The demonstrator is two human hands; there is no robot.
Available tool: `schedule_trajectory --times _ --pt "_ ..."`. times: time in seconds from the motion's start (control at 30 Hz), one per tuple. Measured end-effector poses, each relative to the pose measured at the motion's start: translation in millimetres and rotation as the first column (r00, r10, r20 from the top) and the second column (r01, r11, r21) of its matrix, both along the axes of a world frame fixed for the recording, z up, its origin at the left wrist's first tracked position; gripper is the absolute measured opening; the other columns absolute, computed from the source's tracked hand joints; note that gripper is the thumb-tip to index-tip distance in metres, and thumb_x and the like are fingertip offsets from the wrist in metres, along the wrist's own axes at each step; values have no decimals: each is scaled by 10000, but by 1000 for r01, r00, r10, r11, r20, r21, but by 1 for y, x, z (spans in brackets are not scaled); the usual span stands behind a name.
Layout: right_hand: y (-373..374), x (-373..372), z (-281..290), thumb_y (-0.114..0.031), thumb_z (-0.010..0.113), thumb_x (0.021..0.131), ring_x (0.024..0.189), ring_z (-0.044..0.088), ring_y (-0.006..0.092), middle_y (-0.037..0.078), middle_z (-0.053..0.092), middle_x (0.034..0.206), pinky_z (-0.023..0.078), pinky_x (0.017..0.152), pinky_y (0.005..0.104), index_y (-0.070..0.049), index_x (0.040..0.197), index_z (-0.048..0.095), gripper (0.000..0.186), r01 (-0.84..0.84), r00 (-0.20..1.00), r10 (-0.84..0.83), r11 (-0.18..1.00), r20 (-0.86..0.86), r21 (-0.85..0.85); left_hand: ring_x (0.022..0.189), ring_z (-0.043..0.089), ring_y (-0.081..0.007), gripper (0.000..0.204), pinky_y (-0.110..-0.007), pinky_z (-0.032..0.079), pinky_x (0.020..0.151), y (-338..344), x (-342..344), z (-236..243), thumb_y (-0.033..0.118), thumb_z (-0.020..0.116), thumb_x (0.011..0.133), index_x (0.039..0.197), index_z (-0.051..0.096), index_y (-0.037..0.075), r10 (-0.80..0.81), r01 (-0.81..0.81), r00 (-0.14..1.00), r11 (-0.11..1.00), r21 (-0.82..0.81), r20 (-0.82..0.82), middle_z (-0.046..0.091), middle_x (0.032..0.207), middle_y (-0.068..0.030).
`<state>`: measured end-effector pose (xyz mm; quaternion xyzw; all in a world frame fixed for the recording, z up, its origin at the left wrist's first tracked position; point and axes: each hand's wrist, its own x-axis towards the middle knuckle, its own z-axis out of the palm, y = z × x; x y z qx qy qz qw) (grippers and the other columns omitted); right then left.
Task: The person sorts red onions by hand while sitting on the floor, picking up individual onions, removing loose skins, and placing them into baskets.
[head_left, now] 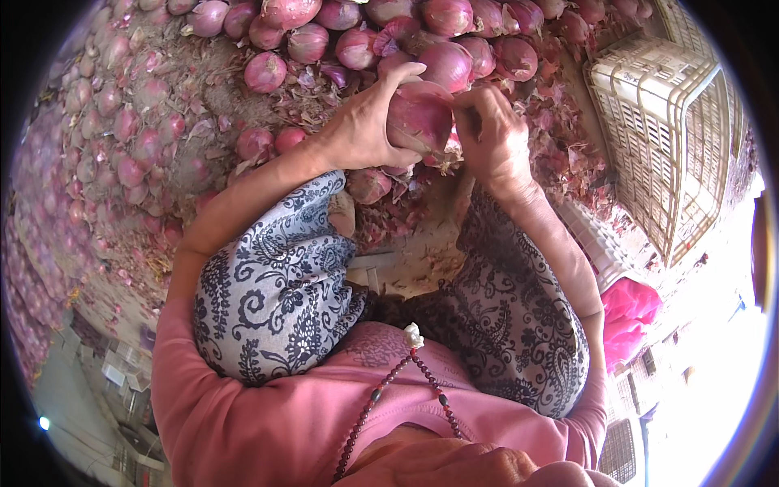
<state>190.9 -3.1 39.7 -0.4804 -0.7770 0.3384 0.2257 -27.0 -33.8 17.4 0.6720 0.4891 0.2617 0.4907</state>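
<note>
Red onion [418, 123] sits clamped in the left hand [363, 122], right hand [497, 140] at its edge, grip unclear, other onions [446, 63] crowding beyond.

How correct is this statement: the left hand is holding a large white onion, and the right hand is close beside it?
Not quite: the colour is wrong. The head view shows that the left hand is holding a large purple-red onion, not a white one. The right hand is close beside it, as you say.
</note>
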Motion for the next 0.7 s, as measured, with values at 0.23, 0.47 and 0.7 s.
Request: schedule_trajectory --times 0.23,0.47,0.7 --pt "17 34 -18 -79 647 882 733 666 254 120 672 863 542 708 359 -51 954 644 77 320 945 -305 937 120 -138 1278 515 -279 1027 -400 405 1093 2 -5 2 478 840 690 1464 336 29 7 62 944 978 -197 331 517 1360 -169" --pt "21 30 -2 -527 573 951 1082 606 288 198 576 1178 497 951 430 -42 1394 463 667 58 993 -96 908 -71 -416 1241 539 -242 956 -388 416 1066 10 -11 2 554 770 785 1454 353 12 -43 97 943 984 -149 330 533 1344 -163" --pt "6 8 5 -397 564 988 1214 508 203 118 555 1283 416 1031 362 -17 1404 443 577 -271 771 -487 332 -410 -904 1403 351 -313 853 -430 309 1154 9 -1 -10 525 766 794 1422 424 62 -62 47 988 993 110 144 365 1472 -178"
